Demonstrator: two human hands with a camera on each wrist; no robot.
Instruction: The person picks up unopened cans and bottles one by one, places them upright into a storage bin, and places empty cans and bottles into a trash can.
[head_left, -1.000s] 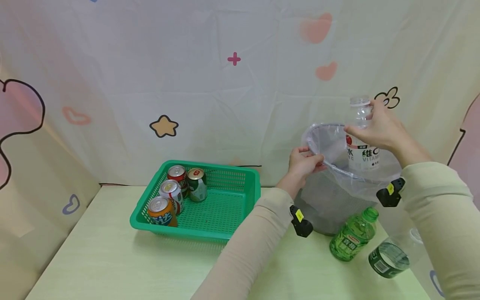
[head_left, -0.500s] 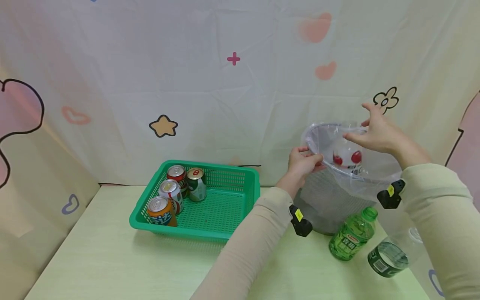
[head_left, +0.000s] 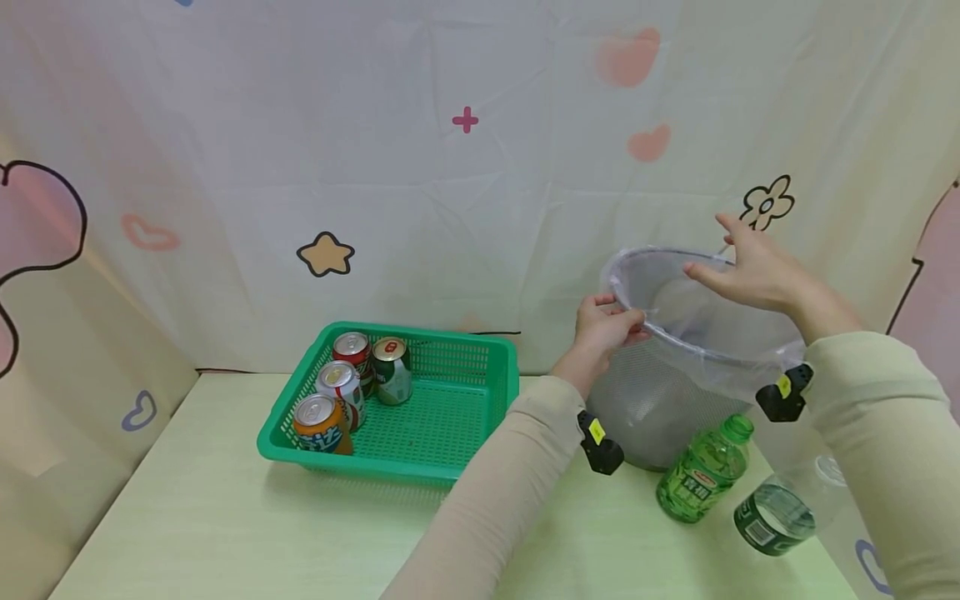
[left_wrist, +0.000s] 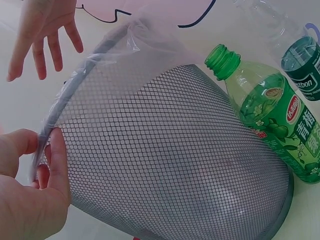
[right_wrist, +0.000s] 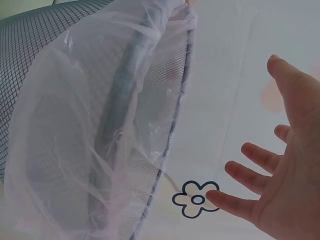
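Observation:
My left hand (head_left: 602,335) pinches the near-left rim of a grey mesh wastebasket (head_left: 637,408) between thumb and fingers. A clear plastic bag (head_left: 723,379) lines the basket and folds over its rim. Above the mouth hovers my right hand (head_left: 757,267), fingers spread, holding nothing; the right wrist view shows the same hand (right_wrist: 285,170) apart from the rim. In front of the basket stands a green plastic bottle (head_left: 705,471), uncapped. To its right is a clear bottle (head_left: 783,508) with a dark green label. The inside of the basket is mostly hidden.
A green plastic basket (head_left: 420,471) sits left of the wastebasket on the pale table (head_left: 285,542). Several drink cans, among them an orange can (head_left: 322,425), stand in its left part. A printed curtain (head_left: 405,167) hangs right behind the table.
My right hand has let go of the clear bottle with the cherry label, which dropped into the lined wastebasket out of sight. The left hand has stayed on the rim.

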